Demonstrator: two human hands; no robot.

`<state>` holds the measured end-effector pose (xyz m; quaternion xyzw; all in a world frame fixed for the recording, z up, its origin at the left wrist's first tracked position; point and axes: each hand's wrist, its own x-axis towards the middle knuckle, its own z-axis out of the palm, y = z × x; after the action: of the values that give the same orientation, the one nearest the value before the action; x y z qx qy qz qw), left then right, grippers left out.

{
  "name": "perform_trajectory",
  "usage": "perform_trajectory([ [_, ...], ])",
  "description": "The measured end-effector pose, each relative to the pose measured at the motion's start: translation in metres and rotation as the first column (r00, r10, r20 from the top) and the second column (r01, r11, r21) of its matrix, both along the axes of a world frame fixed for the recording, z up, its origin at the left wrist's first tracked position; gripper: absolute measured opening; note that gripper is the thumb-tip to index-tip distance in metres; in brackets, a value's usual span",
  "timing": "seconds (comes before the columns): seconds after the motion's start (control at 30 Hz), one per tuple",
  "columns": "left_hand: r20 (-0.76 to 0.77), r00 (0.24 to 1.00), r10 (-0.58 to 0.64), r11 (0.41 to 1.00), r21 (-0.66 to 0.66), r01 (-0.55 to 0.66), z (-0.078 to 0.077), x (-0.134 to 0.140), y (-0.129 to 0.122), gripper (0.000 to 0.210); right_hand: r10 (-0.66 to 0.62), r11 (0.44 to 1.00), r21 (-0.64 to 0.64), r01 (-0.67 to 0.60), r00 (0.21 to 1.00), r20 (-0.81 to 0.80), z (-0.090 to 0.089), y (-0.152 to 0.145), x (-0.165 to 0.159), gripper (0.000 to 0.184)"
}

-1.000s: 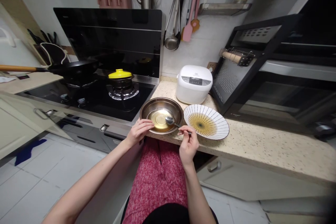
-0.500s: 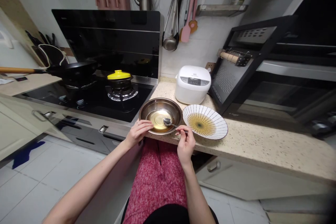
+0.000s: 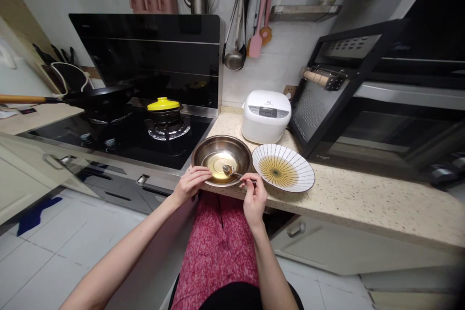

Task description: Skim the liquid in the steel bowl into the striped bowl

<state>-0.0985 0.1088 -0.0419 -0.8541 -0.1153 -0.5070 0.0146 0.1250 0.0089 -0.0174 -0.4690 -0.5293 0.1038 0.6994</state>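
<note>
A round metal bowl (image 3: 242, 155) rests at the counter's front edge, with yellowish liquid (image 3: 218, 163) in its bottom. My left hand (image 3: 191, 182) grips the bowl's left front rim, fingers over the inside and thumb out of sight. In my right hand (image 3: 255, 194) is a metal spoon (image 3: 228, 170), pinched by its handle. The spoon's head is over the liquid inside the bowl; whether it dips in I cannot tell. Touching or very near the bowl's right side lies a white oval plate (image 3: 304, 174) with dark radiating lines and a yellow-brown centre.
Behind the plate stands a white rice cooker (image 3: 266, 123). To the left, the gas stove (image 3: 145, 147) holds a small pot with a yellow lid (image 3: 163, 103) and a black wok (image 3: 103, 99) with a wooden handle. A dark oven (image 3: 395, 135) occupies the right side.
The spoon and my right hand have shifted slightly left within the bowl, and the spoon's head has turned a little. My left hand stays on the rim.
</note>
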Motion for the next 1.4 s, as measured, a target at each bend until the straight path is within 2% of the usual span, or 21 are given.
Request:
perform_trajectory([
  [0.33, -0.010, 1.000, 0.012, 1.000, -0.008, -0.012, -0.0011, -0.0011, 0.0002, 0.027, 0.071, 0.997, -0.026, -0.074, 0.994, -0.086, -0.0034, 0.0032, -0.0011, 0.025],
  [0.67, -0.006, 1.000, 0.007, 1.000, -0.012, -0.008, 0.0016, -0.0010, -0.0015, 0.026, 0.086, 0.995, -0.047, -0.093, 0.987, -0.137, -0.0007, 0.0031, -0.0015, 0.029],
  [1.1, -0.010, 1.000, 0.006, 1.000, -0.012, -0.006, 0.0008, -0.0005, -0.0013, 0.027, 0.180, 0.982, 0.001, -0.189, 0.935, -0.305, -0.0026, 0.0059, 0.0033, 0.025],
  [1.4, 0.006, 1.000, 0.007, 1.000, -0.027, -0.007, -0.0011, -0.0011, -0.0007, 0.026, 0.128, 0.992, 0.041, -0.122, 0.926, -0.356, 0.0018, 0.0001, 0.0053, 0.022],
])
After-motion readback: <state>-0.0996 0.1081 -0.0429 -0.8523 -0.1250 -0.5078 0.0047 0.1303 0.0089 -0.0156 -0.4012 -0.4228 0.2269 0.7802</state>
